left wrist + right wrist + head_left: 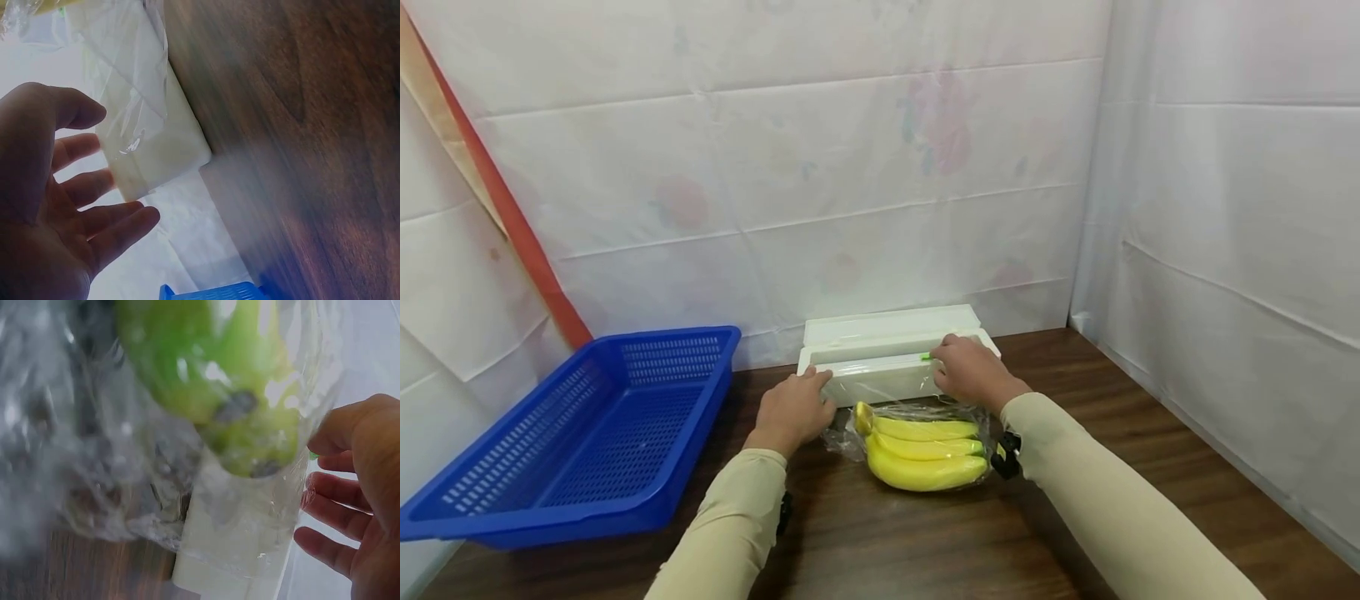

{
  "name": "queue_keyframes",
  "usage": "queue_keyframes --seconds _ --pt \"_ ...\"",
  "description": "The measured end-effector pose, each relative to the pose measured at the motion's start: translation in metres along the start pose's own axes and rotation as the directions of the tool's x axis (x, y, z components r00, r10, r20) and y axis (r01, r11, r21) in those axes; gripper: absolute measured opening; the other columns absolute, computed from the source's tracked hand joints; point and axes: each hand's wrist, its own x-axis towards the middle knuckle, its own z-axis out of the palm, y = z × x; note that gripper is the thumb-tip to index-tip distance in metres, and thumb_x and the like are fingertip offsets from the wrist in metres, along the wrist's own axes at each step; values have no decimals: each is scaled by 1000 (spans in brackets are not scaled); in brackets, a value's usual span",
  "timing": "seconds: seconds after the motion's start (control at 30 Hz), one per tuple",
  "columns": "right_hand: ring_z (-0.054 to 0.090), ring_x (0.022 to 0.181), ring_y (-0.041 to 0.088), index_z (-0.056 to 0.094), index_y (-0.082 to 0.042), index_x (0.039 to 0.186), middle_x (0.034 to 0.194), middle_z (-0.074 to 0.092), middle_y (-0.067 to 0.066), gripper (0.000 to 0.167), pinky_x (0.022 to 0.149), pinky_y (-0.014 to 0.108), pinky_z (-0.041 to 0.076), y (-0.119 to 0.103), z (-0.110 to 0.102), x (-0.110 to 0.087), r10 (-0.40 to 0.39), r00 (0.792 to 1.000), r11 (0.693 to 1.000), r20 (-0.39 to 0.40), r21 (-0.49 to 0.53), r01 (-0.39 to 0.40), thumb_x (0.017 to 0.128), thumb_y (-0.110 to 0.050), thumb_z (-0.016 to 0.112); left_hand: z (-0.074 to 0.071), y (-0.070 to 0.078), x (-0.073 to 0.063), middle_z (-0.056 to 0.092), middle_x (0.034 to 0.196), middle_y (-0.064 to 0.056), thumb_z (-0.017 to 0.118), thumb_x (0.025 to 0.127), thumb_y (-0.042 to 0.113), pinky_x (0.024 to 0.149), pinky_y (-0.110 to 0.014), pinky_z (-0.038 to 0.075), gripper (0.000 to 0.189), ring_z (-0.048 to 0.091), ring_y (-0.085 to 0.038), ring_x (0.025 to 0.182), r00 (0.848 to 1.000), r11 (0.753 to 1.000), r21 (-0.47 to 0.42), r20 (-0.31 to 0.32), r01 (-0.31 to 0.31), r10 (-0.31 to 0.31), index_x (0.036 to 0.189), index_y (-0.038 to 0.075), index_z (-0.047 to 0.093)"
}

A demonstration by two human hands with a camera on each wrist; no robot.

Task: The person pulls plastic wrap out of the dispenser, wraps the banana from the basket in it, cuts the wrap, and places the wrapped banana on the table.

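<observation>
A white cling film dispenser box (880,379) stands with its lid (891,323) raised at the back. Clear film (134,81) hangs over its front. At the box's right side, my right hand (970,371) pinches the small green slider cutter (927,357) on the front edge. My left hand (793,408) rests at the box's left front corner, its fingers (87,187) relaxed against the edge. A bunch of yellow bananas (925,454) lies on film before the box, between my forearms. Its green tips (234,406) show blurred behind film in the right wrist view.
A blue plastic basket (647,500) stands on the left of the dark wooden table (880,550). White patterned sheeting (820,183) covers the walls close behind the box and along the right. A red strip (512,217) slants down behind the basket.
</observation>
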Motion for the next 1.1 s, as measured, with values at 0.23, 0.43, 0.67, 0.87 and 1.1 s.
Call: queue_keyframes --seconds 0.23,0.43,0.67,0.87,1.1 --pt "47 69 19 76 -8 97 85 59 3 16 60 33 40 -5 -7 6 22 1000 1000 19 -13 -21 90 -10 62 2 2 1 50 146 -19 58 94 26 81 -55 53 48 60 -41 118 1000 1000 -2 -17 7 -7 141 14 59" --pt "47 69 21 73 -6 87 79 57 5 11 63 34 39 -9 -6 11 66 998 998 21 7 -66 89 -7 62 2 3 1 50 146 -19 58 94 26 80 -54 54 48 60 -40 118 1000 1000 1 -18 11 -11 141 14 59" --pt "56 78 27 77 -2 108 95 66 13 24 70 40 48 -12 0 6 110 992 994 -68 29 -108 87 -1 64 1 5 0 51 145 -20 58 94 25 80 -54 54 47 59 -40 119 1000 1000 1 -23 14 -14 140 13 60" --pt "62 87 27 73 -2 115 103 66 14 28 76 43 52 -11 2 7 135 990 988 -33 76 -132 90 0 62 1 5 1 51 146 -18 57 94 24 79 -52 55 47 60 -39 120 1000 1000 -4 -14 25 -25 140 14 60" --pt "55 74 21 73 -10 119 105 62 14 29 63 35 48 5 7 9 163 987 976 -8 145 -160 92 -4 65 2 4 2 50 146 -17 57 93 23 76 -50 55 47 60 -38 119 999 999 -2 -5 34 -34 140 15 61"
